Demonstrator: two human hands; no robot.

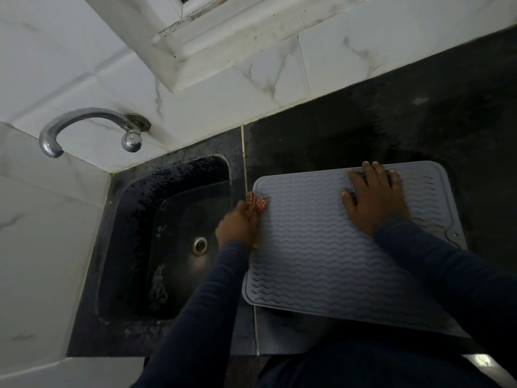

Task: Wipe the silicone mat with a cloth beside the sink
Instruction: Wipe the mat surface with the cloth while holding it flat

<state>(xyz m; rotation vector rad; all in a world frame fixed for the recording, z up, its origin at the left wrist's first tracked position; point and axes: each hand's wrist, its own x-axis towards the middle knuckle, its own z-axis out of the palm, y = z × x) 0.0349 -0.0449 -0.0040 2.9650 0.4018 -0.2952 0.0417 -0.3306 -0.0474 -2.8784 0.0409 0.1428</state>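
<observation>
Sitting flat, ribbed face up: grey silicone mat (321,247), on the black desk (363,130) just right of the sink (134,208), left edge running close to the sink rim.

Cloth (256,203), red-and-white checked, is lying bunched at the mat's left edge near the far corner, touching the ribs. Left hand (237,228) is gripping it, fingers curled round the bunch. Reads as working the edge strip, probably so dirt or water is getting pushed off toward the sink side.

Right hand (375,197) is pressing flat on the far-right part of the mat, fingers spread and straight, holding nothing. My read: it's pinning the soft sheet so it isn't sliding or rucking under the wipe.

Both forearms are wearing dark blue sleeves.

Outward: the basin is looking wet, with a round metal drain (199,245) at the bottom. A chrome tap (92,112) is coming out of the white marbled wall tiles (195,88) and arching over it. A pale joint line (244,152) is running across the desk between sink and mat.

Text: none readable. No brand or label is showing on mat, cloth or tap. The moulded mark near the mat's near-right corner is too small to tell.
</observation>
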